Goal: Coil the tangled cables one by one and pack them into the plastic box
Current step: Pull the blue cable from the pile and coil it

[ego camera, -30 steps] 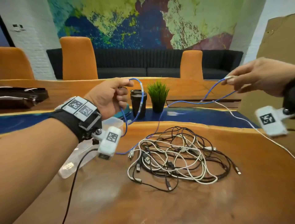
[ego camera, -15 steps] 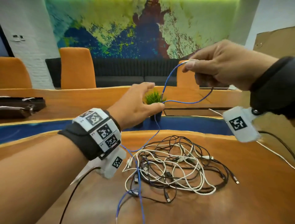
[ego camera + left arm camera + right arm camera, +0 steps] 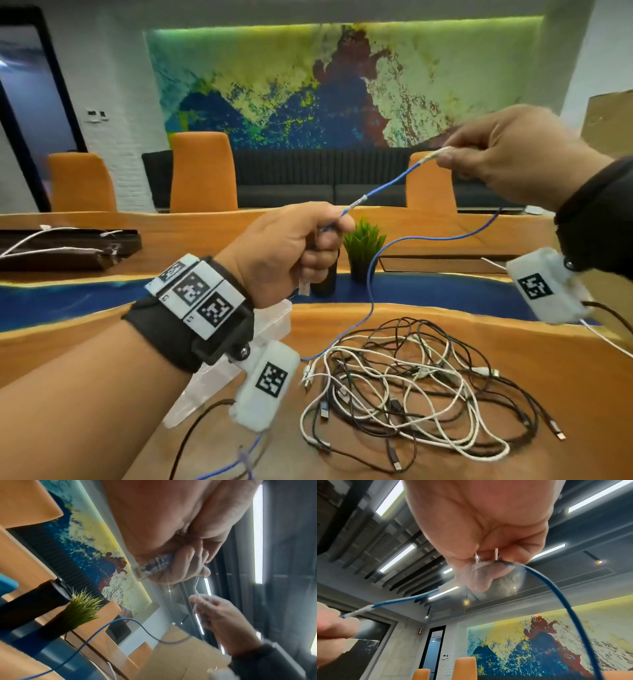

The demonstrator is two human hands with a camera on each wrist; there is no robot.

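Observation:
A thin blue cable (image 3: 387, 186) stretches in the air between both hands. My left hand (image 3: 291, 250) grips it near one end, and a clear plug (image 3: 150, 565) sticks out of the fist. My right hand (image 3: 507, 154) pinches the cable further along, high at the right (image 3: 488, 561). From there the blue cable (image 3: 559, 596) loops down to the table. A tangle of black and white cables (image 3: 421, 387) lies on the wooden table below. The clear plastic box (image 3: 274, 322) sits behind my left wrist, mostly hidden.
A small potted plant (image 3: 363, 250) and a dark cup (image 3: 325, 281) stand beyond the tangle on a blue strip of the table. Orange chairs (image 3: 203, 171) and a dark sofa line the far side. A dark case (image 3: 65, 246) lies at the far left.
My left hand closed from a fingertip touch into a fist around the blue cable. The right hand moved right and lower, and the stretch between the hands straightened.

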